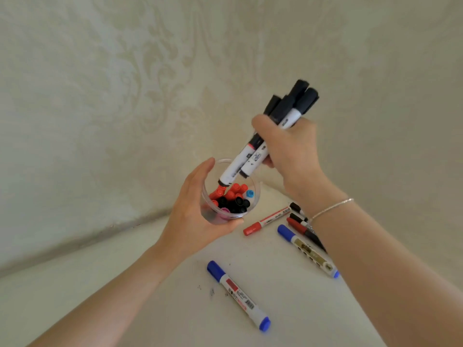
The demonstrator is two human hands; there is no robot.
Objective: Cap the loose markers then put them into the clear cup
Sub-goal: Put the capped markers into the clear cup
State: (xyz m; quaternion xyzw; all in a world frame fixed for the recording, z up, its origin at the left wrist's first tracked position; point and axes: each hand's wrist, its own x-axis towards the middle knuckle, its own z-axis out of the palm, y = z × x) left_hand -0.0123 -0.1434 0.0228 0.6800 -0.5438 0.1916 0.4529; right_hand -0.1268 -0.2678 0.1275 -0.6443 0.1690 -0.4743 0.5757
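Observation:
My left hand grips the clear cup, lifted and tilted toward me; inside stand several capped markers with red, black, blue and pink caps. My right hand holds a bunch of black-capped markers, caps up, their lower ends dipping into the cup's mouth. On the white table lie a blue-capped marker near me, a second blue marker, a red-capped marker and red and black markers partly hidden under my right forearm.
The white table fits into a corner of patterned cream wallpaper. Small dark ink specks mark the tabletop to the left of the near blue marker. A thin bracelet circles my right wrist.

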